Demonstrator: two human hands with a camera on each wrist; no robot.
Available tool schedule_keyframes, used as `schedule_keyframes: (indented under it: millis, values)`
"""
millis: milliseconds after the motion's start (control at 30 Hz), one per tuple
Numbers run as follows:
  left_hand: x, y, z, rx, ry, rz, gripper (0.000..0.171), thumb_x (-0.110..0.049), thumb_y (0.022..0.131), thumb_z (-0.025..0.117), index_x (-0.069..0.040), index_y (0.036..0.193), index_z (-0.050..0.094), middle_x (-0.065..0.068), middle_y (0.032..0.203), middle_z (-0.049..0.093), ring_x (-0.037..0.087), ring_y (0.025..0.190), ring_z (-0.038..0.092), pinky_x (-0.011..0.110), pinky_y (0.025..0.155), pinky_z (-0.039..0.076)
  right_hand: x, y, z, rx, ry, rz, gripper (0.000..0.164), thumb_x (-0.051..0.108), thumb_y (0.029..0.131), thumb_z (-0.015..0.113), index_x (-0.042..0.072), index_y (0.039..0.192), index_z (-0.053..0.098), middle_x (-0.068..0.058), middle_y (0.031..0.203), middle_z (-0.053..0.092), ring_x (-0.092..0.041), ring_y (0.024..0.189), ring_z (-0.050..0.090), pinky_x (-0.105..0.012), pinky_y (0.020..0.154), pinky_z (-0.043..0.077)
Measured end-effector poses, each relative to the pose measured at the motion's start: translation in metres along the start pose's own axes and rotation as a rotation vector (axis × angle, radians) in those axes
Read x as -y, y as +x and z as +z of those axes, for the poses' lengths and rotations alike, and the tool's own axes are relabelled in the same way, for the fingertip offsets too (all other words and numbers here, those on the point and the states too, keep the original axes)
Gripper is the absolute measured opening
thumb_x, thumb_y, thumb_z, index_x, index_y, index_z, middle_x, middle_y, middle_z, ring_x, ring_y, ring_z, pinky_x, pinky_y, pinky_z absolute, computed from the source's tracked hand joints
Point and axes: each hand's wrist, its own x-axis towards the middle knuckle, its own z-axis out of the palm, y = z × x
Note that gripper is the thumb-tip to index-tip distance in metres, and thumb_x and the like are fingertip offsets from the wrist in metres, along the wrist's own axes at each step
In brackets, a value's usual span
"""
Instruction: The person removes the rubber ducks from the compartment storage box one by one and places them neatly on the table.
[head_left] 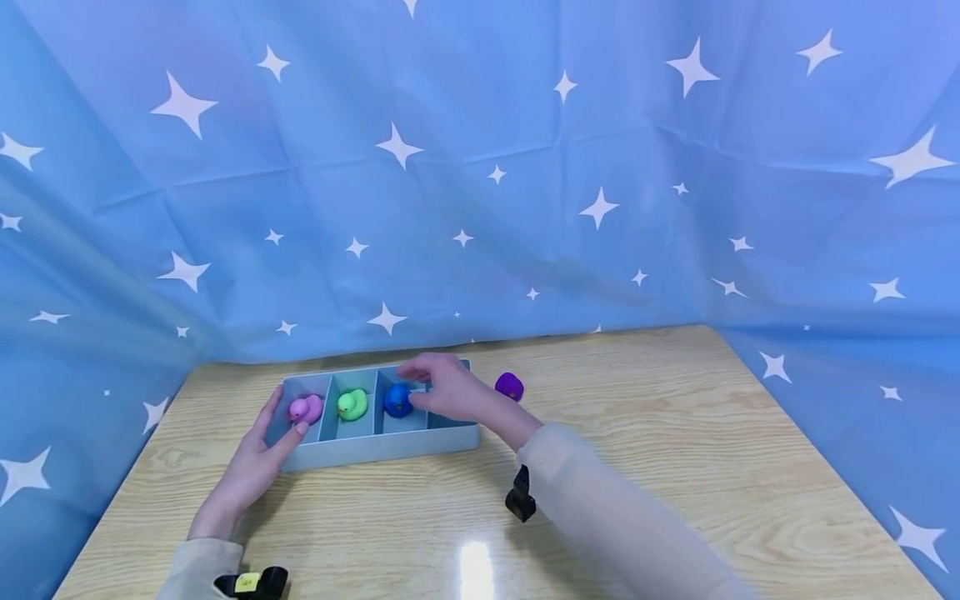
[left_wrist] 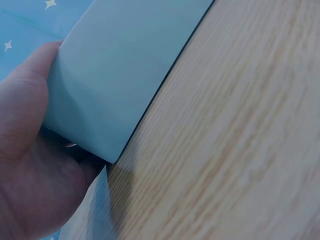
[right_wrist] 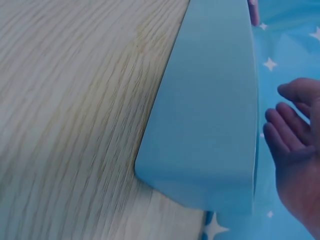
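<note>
Pale-blue tray (head_left: pixel 378 451), three ducks (head_left: pixel 352 405) inside

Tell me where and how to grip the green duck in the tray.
Take the green duck by its rounded body, probably best from straight above. It sits upright in its compartment of the tray, whose raised walls would hinder a sideways reach. The open top leaves it uncovered, and bare floor in front should leave room for a fingertip.
</note>
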Motion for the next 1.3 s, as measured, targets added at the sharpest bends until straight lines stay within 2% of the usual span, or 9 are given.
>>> schedule_keyframes:
  millis: [200, 300, 500, 700, 900, 1300]
  values:
    - [0.001, 0.001, -0.001, 0.005, -0.010, -0.006, 0.093, -0.052, 0.104, 0.055, -0.032, 0.163, -0.014, 0.021, 0.169, -0.009, 0.051, 0.152, -0.007, 0.077, 0.114, 0.007, 0.006, 0.011, 0.006, 0.036, -0.066, 0.022, 0.042, 0.003, 0.096, 0.070, 0.004, 0.138, 0.064, -0.008, 0.135, 0.066, -0.022, 0.125, 0.061, -0.034, 0.105, 0.050]
    - [0.001, 0.001, -0.001, 0.007, -0.012, -0.010, 0.093, -0.051, 0.104, 0.055, -0.032, 0.163, -0.014, 0.020, 0.170, -0.009, 0.050, 0.152, -0.008, 0.077, 0.114, 0.006, 0.007, 0.015, 0.006, 0.064, -0.087, 0.036, 0.042, 0.004, 0.097, 0.069, 0.004, 0.139, 0.063, -0.008, 0.135, 0.066, -0.021, 0.125, 0.061, -0.029, 0.103, 0.050]
    - [0.001, 0.000, -0.004, 0.009, -0.001, -0.003, 0.094, -0.051, 0.104, 0.055, -0.030, 0.163, -0.014, 0.022, 0.169, -0.008, 0.052, 0.152, -0.006, 0.077, 0.114, 0.007, 0.008, 0.023, 0.008, 0.123, -0.141, 0.058, 0.045, 0.002, 0.095, 0.071, 0.003, 0.139, 0.062, -0.010, 0.134, 0.066, -0.023, 0.125, 0.061, -0.030, 0.103, 0.050]
    - [-0.002, -0.002, -0.005, 0.002, -0.011, 0.018, 0.093, -0.049, 0.104, 0.056, -0.028, 0.164, -0.013, 0.023, 0.169, -0.007, 0.052, 0.152, -0.006, 0.077, 0.114, 0.007, 0.008, 0.033, 0.012, 0.169, -0.286, 0.035, 0.045, 0.003, 0.095, 0.071, 0.005, 0.140, 0.063, -0.007, 0.136, 0.066, -0.020, 0.127, 0.059, -0.028, 0.106, 0.047]
    - [-0.002, -0.002, -0.002, 0.006, -0.022, 0.038, 0.093, -0.046, 0.105, 0.056, -0.026, 0.165, -0.012, 0.023, 0.169, -0.006, 0.051, 0.152, -0.006, 0.076, 0.114, 0.006, 0.005, 0.040, 0.017, 0.175, -0.405, 0.014, 0.043, 0.003, 0.094, 0.071, 0.006, 0.137, 0.065, -0.006, 0.136, 0.066, -0.018, 0.126, 0.058, -0.027, 0.107, 0.045]
    - [0.002, 0.001, -0.002, 0.001, -0.036, 0.022, 0.093, -0.048, 0.104, 0.057, -0.028, 0.164, -0.012, 0.022, 0.169, -0.005, 0.050, 0.152, -0.006, 0.075, 0.115, 0.005, 0.002, 0.043, 0.020, 0.214, -0.450, -0.033, 0.036, -0.001, 0.095, 0.069, 0.007, 0.130, 0.071, -0.005, 0.127, 0.069, -0.016, 0.117, 0.061, -0.027, 0.105, 0.047]
